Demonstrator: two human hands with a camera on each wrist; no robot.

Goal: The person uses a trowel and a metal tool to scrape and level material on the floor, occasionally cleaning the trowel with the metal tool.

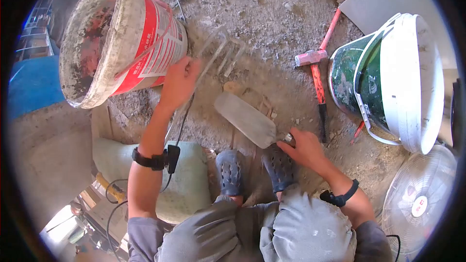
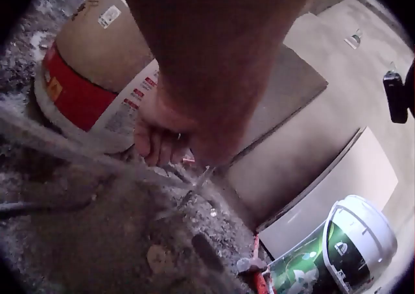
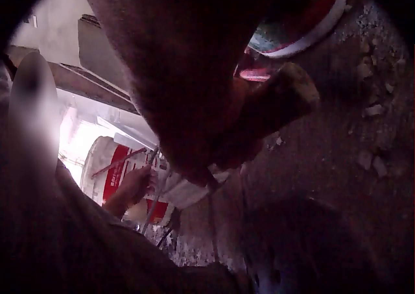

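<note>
My left hand [image 1: 182,81] grips a thin metal mixing rod [image 1: 200,70] with a pronged, frame-like end, beside the red-and-white bucket [image 1: 154,43]. The rod is blurred, its prongs standing over the dusty ground. In my right hand [image 1: 306,149] is a trowel, held by its wooden handle [image 3: 285,99]; the broad grey blade [image 1: 246,119] points forward and left, over the ground just ahead of the shoes. From the right wrist, the left hand [image 3: 135,182] shows against the bucket, and the right fingers are mostly in shadow.
A green bucket [image 1: 366,77] with a white rim lies tipped at the right. Beside it are a red-handled sledgehammer [image 1: 310,58] and an orange-and-black handle [image 1: 318,85]. A fan [image 1: 418,206] stands lower right, a pale sack [image 1: 187,179] lower left. A cable [image 1: 182,131] hangs near the left forearm.
</note>
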